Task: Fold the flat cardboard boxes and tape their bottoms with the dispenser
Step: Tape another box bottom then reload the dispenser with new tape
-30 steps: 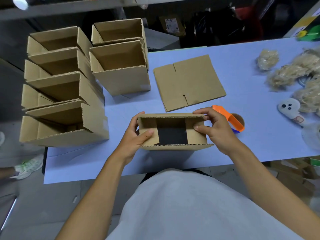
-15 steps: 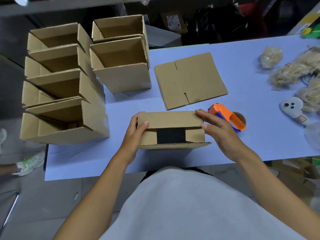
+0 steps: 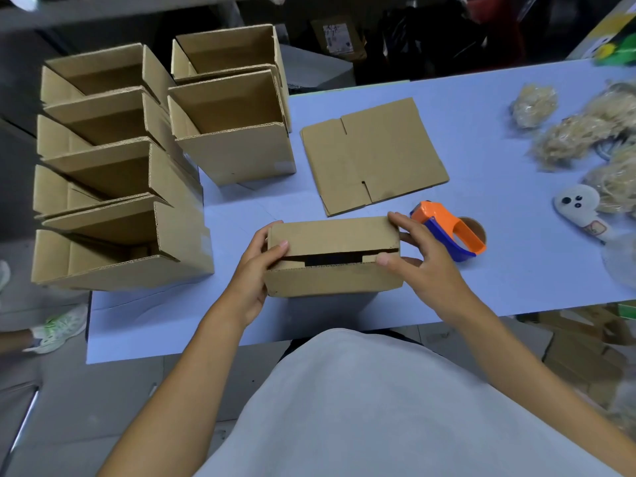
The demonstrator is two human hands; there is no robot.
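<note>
A small cardboard box (image 3: 332, 280) stands near the table's front edge with its flaps folded almost flat; a narrow dark gap stays open between the two long flaps. My left hand (image 3: 256, 270) grips its left end, thumb on the far flap. My right hand (image 3: 418, 266) holds the right end, fingers on the far flap and thumb pressing at the near flap's edge. An orange and blue tape dispenser (image 3: 451, 232) lies just right of my right hand. Flat cardboard (image 3: 373, 154) lies behind the box.
Several folded open boxes (image 3: 120, 201) are stacked at the left, two more (image 3: 234, 132) behind them. On the blue table (image 3: 516, 270) at the right lie pale fibre bundles (image 3: 571, 136) and a white ghost-shaped toy (image 3: 578, 204). A shoe (image 3: 58, 328) shows on the floor at left.
The box's long flaps have been folded down over the opening, which has shrunk from a wide dark rectangle to a thin slit. Both hands stayed at the box's ends.
</note>
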